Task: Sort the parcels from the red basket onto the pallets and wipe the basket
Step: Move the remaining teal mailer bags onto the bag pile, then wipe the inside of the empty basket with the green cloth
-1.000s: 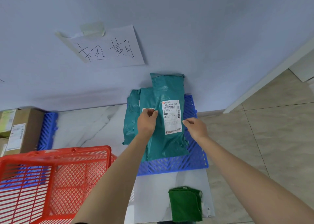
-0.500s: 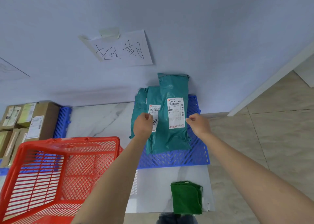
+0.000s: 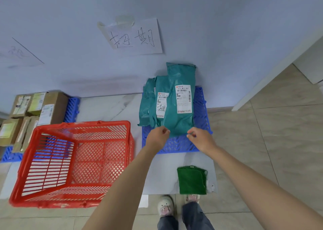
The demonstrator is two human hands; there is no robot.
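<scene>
You get soft, even, bluish light with no glare. A faint shadow smudges the wall (image 3: pixel 97 80) at centre left. Wide-angle bending curves the frame's edges, strongest at the right. The basket (image 3: pixel 52 201) rim at lower left is slightly blurred; the centre stays sharp.

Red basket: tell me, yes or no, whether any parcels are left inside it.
No, the red basket shows only its bare mesh floor and walls, with no parcel inside.
</scene>
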